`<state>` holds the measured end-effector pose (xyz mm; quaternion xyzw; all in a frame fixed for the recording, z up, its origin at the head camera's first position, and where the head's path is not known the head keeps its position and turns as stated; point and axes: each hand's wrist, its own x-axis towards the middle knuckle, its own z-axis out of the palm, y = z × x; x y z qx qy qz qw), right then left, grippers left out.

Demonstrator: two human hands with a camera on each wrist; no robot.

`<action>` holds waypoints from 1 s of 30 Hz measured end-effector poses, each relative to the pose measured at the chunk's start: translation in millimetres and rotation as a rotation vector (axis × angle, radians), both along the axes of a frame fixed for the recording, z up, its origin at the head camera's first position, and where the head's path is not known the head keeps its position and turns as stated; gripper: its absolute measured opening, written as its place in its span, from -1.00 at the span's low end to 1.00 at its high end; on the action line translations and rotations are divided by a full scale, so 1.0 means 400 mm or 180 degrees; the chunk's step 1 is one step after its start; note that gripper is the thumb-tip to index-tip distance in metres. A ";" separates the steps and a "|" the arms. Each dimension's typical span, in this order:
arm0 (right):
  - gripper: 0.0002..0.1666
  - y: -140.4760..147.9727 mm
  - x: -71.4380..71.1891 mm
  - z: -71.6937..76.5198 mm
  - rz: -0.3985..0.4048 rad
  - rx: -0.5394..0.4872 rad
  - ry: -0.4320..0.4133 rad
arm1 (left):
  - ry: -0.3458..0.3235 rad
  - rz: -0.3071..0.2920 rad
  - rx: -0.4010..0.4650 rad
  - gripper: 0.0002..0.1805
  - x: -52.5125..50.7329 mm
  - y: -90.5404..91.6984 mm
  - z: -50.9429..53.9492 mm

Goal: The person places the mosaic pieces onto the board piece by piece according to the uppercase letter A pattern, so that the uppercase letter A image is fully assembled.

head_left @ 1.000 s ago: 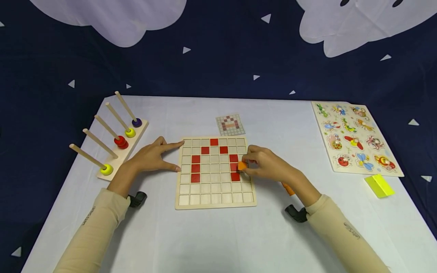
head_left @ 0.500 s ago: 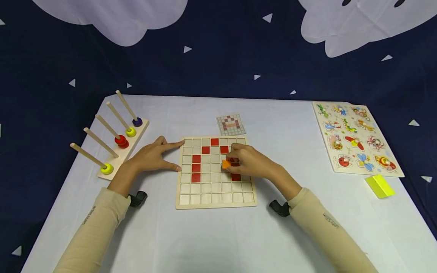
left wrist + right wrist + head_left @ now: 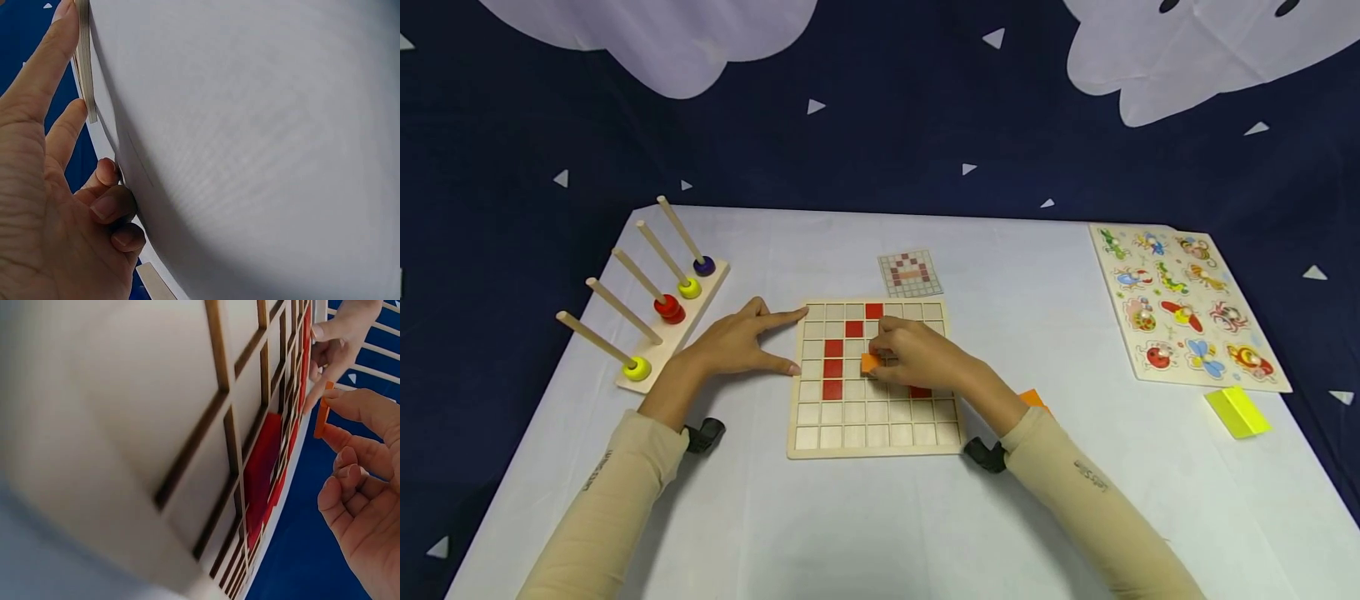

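A wooden grid board (image 3: 831,447) lies on the table, with several red tiles (image 3: 832,368) in its cells; my right forearm and hand hide part of the grid. My left hand (image 3: 733,337) touches the board's left edge with outstretched thumb and index finger. In the left wrist view, the other fingers (image 3: 114,204) are curled in, holding nothing. Over the middle of the board my right hand (image 3: 917,354) pinches a small orange tile (image 3: 322,412) between thumb and index finger. That tile stands on edge in the right wrist view, apart from the cells.
Behind the board lies a small pattern card (image 3: 911,273). A peg stand (image 3: 673,329) with coloured rings is at left. A picture puzzle board (image 3: 1187,307) and a yellow folded piece (image 3: 1238,412) are at right. Something orange (image 3: 1034,400) shows partly behind my right forearm.
My right hand has moved left across the board with the orange tile, from the right-hand red column to the middle cells. My left hand stays at the board's edge.
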<state>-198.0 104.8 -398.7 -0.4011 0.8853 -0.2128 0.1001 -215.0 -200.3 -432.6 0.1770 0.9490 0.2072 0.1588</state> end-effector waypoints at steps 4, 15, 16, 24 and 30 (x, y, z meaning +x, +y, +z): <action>-0.81 -0.016 0.000 -0.003 0.0050 0.0040 0.0023 | -0.0015 0.0005 0.0008 0.10 0.000 -0.001 0.001; -0.85 -0.052 0.001 -0.013 0.0113 0.0207 0.0164 | -0.0011 0.0001 0.0017 0.10 -0.001 -0.003 -0.003; -0.85 -0.054 0.001 -0.013 0.0105 0.0245 0.0174 | -0.0010 0.0000 0.0013 0.10 -0.001 -0.003 -0.004; -0.80 -0.064 0.008 -0.016 0.0063 0.0410 0.0205 | -0.0003 -0.0023 0.0033 0.09 -0.001 -0.003 -0.007; -0.82 -0.072 0.010 -0.022 0.0071 0.0381 0.0311 | -0.0012 0.0005 0.0034 0.09 -0.001 -0.005 -0.006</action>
